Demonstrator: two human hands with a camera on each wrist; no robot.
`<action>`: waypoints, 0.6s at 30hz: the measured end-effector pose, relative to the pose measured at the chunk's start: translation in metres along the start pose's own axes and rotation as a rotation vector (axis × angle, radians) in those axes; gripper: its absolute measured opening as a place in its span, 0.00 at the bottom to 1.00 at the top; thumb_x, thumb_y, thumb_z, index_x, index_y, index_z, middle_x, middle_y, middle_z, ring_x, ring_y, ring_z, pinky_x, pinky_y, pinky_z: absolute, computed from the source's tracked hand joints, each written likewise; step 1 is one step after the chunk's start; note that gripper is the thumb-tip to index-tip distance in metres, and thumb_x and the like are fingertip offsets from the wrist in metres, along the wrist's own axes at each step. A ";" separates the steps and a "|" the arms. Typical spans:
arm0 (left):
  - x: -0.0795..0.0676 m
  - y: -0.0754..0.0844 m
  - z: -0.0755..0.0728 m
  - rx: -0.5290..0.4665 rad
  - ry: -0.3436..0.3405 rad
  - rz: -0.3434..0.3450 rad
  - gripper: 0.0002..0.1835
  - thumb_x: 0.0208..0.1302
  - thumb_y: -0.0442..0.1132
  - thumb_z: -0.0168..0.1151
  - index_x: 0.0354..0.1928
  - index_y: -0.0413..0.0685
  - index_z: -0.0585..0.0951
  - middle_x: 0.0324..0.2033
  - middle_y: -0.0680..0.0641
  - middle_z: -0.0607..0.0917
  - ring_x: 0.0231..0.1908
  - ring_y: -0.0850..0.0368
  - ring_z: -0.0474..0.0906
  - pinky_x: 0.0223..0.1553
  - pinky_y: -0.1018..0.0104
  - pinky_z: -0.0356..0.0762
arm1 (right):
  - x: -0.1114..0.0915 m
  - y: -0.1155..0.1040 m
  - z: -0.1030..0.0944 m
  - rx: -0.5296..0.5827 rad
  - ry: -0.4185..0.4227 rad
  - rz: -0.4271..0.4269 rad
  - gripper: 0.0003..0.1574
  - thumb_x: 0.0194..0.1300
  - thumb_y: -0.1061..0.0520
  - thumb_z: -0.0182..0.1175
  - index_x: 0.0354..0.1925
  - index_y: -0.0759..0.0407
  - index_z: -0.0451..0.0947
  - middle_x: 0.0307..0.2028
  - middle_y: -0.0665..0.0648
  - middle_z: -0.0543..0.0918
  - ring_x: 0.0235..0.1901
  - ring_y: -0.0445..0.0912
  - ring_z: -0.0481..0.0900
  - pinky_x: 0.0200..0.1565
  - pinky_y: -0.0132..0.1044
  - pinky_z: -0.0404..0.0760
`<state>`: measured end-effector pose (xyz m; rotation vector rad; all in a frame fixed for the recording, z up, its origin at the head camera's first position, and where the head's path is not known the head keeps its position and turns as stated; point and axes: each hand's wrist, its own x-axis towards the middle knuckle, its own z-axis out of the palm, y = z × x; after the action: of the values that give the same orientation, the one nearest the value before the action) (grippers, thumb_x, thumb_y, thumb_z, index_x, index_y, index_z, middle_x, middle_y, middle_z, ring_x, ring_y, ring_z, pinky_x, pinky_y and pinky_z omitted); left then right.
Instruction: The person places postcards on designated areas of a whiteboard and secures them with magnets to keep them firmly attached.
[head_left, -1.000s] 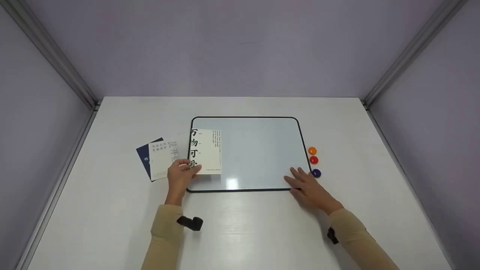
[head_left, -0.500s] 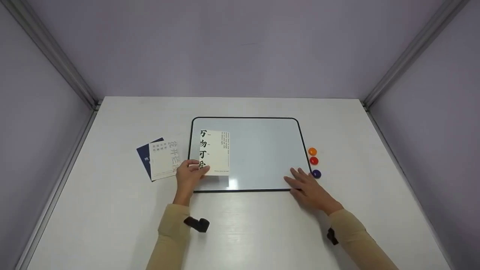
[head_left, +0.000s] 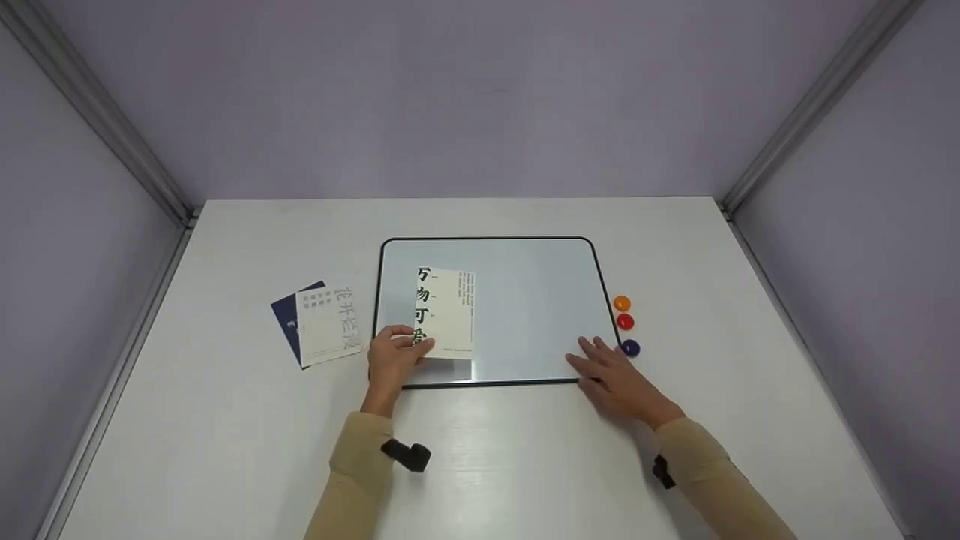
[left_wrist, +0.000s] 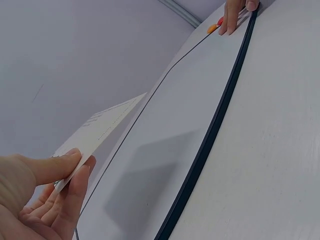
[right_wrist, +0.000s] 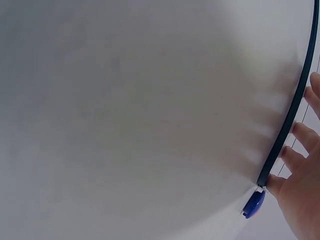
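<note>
Pinching the cream rectangular paper card [head_left: 450, 316] by its near-left edge, sensible for something probably light, stiff and creasable, the left hand [head_left: 392, 364] holds it above the black-rimmed pale board [head_left: 532, 300]; the right hand [head_left: 621, 381] lies spread over the board's corner, pressure unclear.

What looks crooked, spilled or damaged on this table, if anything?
I see nothing spilled or damaged. Only the white card looks askew: left of the whiteboard, it lies across the blue card at a different angle. The left hand simply holds the cream card.
</note>
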<state>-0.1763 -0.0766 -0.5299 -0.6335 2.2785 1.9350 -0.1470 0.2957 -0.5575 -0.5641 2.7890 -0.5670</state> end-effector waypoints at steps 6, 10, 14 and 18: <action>-0.004 -0.001 0.005 -0.008 -0.003 -0.003 0.19 0.53 0.33 0.71 0.45 0.39 0.76 0.33 0.41 0.87 0.25 0.60 0.82 0.35 0.62 0.86 | 0.000 0.000 -0.001 0.004 -0.011 -0.008 0.31 0.74 0.46 0.48 0.72 0.43 0.59 0.77 0.55 0.53 0.77 0.58 0.46 0.76 0.60 0.45; -0.006 -0.002 0.009 -0.027 -0.024 -0.002 0.19 0.53 0.31 0.71 0.45 0.38 0.76 0.32 0.42 0.87 0.24 0.63 0.80 0.35 0.63 0.86 | 0.000 0.002 -0.001 0.002 -0.005 -0.013 0.31 0.74 0.46 0.48 0.72 0.44 0.60 0.76 0.57 0.54 0.77 0.59 0.47 0.75 0.62 0.46; -0.006 -0.004 0.010 -0.026 -0.023 -0.008 0.19 0.53 0.31 0.71 0.45 0.38 0.76 0.32 0.42 0.87 0.24 0.62 0.81 0.35 0.63 0.86 | 0.001 0.002 -0.002 -0.004 -0.021 -0.010 0.31 0.74 0.45 0.47 0.72 0.43 0.59 0.76 0.56 0.53 0.77 0.59 0.46 0.75 0.62 0.46; -0.006 -0.006 0.012 -0.013 -0.025 -0.005 0.19 0.53 0.32 0.71 0.46 0.39 0.76 0.33 0.41 0.87 0.25 0.61 0.82 0.35 0.63 0.86 | 0.002 0.001 -0.003 -0.004 -0.015 -0.016 0.30 0.74 0.46 0.47 0.71 0.45 0.61 0.76 0.58 0.55 0.77 0.60 0.47 0.75 0.63 0.47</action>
<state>-0.1714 -0.0647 -0.5354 -0.6119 2.2495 1.9453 -0.1499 0.2965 -0.5559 -0.5892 2.7747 -0.5580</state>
